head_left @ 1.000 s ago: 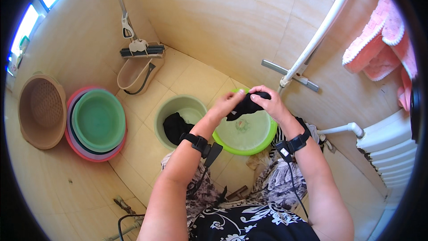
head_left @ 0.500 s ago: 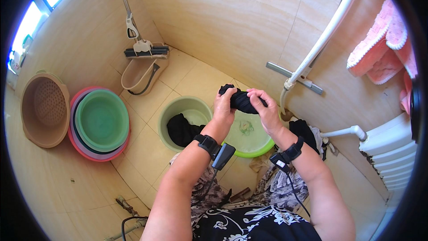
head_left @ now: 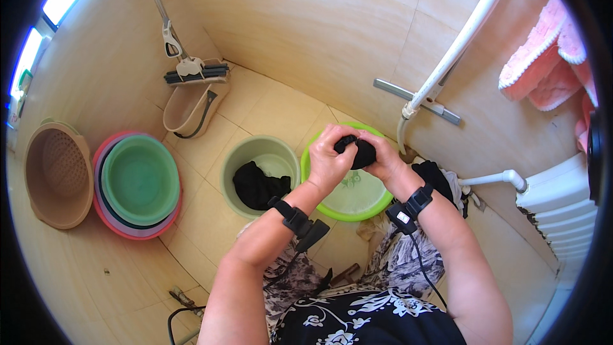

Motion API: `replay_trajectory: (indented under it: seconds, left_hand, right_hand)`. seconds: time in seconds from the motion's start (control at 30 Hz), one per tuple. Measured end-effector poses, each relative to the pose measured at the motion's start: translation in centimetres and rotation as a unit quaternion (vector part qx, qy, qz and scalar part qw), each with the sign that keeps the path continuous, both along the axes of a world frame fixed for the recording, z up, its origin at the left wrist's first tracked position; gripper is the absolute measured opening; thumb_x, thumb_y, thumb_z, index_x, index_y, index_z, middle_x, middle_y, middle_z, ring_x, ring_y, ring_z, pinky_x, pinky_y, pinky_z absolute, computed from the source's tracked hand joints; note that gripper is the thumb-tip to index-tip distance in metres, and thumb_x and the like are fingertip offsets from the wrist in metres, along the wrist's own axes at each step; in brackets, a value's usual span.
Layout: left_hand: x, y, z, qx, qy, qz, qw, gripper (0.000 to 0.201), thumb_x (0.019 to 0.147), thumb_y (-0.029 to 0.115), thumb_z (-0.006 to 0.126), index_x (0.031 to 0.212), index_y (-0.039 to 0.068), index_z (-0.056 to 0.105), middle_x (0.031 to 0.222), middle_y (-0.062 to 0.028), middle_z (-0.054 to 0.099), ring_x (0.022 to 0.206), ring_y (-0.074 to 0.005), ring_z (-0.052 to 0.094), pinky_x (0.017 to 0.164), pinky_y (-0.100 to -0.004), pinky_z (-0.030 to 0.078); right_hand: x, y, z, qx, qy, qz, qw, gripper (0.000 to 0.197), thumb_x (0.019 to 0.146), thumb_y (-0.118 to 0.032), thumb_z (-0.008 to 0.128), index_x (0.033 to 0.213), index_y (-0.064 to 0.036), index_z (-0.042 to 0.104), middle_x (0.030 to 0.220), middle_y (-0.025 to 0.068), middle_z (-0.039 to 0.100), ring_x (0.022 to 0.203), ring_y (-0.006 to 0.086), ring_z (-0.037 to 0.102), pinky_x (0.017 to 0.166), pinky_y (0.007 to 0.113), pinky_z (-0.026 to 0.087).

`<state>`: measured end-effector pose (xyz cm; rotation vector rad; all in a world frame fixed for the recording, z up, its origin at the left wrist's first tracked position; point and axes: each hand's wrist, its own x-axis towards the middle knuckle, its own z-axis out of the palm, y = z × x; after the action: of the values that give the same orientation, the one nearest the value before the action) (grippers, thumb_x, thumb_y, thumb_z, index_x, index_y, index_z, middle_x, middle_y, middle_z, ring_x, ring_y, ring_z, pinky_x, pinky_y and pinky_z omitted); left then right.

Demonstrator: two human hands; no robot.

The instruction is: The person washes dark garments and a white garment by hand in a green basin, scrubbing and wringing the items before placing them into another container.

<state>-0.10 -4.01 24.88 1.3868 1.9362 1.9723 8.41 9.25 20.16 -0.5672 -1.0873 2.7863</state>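
My left hand and my right hand are closed round a wad of black cloth, pressed close together. They hold it above a bright green basin, whose pale inside has a printed pattern and seems to hold water. The fingers hide part of the cloth, so I cannot tell what garment it is. Left of that basin stands a pale green basin with another black cloth slumped in it, beside some water.
Stacked basins and a brown perforated basin lean at the left wall. A sponge mop stands in a beige bucket. Dark and pale cloths lie near the radiator; a floor squeegee leans right. Pink towels hang above.
My hands have come together, and the black cloth stretched between them is now bunched up. My left wrist has turned. The whole view has shifted slightly.
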Motion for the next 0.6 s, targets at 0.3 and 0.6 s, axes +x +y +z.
replay_trajectory:
  seconds: [0.3, 0.6]
  left_hand:
    - [0.7, -0.8, 0.1, -0.049, 0.175, -0.038, 0.983, 0.021, 0.061, -0.004, 0.064, 0.072, 0.013, 0.062, 0.077, -0.0023, 0.064, 0.07, -0.0264, 0.06, 0.061, -0.0336, 0.049]
    - [1.5, -1.0, -0.9, -0.031, 0.23, -0.11, 0.967, 0.023, 0.055, -0.006, 0.064, 0.068, 0.013, 0.06, 0.071, -0.0006, 0.061, 0.066, -0.0244, 0.057, 0.057, -0.0339, 0.048]
  right_hand:
    - [-0.8, -0.7, -1.0, -0.011, -0.021, 0.101, 0.995, 0.02, 0.089, -0.019, 0.054, 0.098, -0.0041, 0.063, 0.093, 0.0092, 0.065, 0.08, 0.0179, 0.065, 0.068, 0.03, 0.054]
    - [-1.5, 0.2, -2.4, 0.313, -0.021, 0.253, 0.915, 0.007, 0.083, -0.009, 0.061, 0.089, -0.0074, 0.064, 0.083, 0.0009, 0.06, 0.073, 0.0106, 0.058, 0.056, 0.026, 0.047]
